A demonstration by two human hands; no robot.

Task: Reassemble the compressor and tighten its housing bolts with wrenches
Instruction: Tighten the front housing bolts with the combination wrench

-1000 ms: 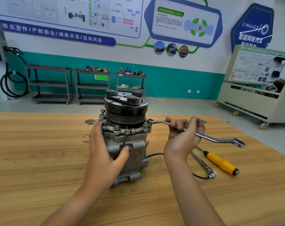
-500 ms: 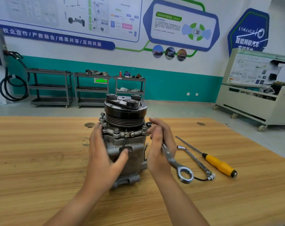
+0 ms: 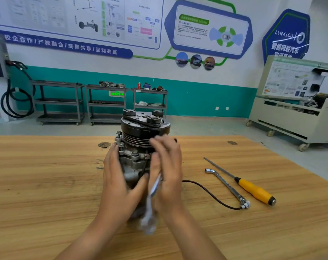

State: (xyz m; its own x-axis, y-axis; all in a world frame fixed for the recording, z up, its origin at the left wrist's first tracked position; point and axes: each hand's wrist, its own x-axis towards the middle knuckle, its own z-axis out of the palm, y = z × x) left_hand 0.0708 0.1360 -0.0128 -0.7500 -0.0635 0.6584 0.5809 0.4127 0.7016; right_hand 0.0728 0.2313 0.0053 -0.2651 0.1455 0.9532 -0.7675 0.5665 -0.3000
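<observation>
The compressor [image 3: 140,139] stands upright on the wooden workbench [image 3: 46,184], black pulley on top and bolt heads around its housing flange. My left hand [image 3: 120,182] grips the left side of the metal body, thumb across the front. My right hand [image 3: 168,171] is blurred with motion in front of the compressor's right side and holds a silver wrench [image 3: 153,201]. The wrench's handle points down toward me, its ring end blurred low near the compressor's base. Its upper end is hidden behind my fingers.
A second silver wrench [image 3: 225,184] and a yellow-handled screwdriver [image 3: 253,190] lie on the bench to the right. A dark cable [image 3: 210,194] runs from the compressor to them. Shelving carts [image 3: 106,102] and a training stand [image 3: 294,102] stand beyond the bench.
My right hand has swung the wrench from pointing right, round toward me, and on to the compressor's front. The left hand has kept its hold on the body.
</observation>
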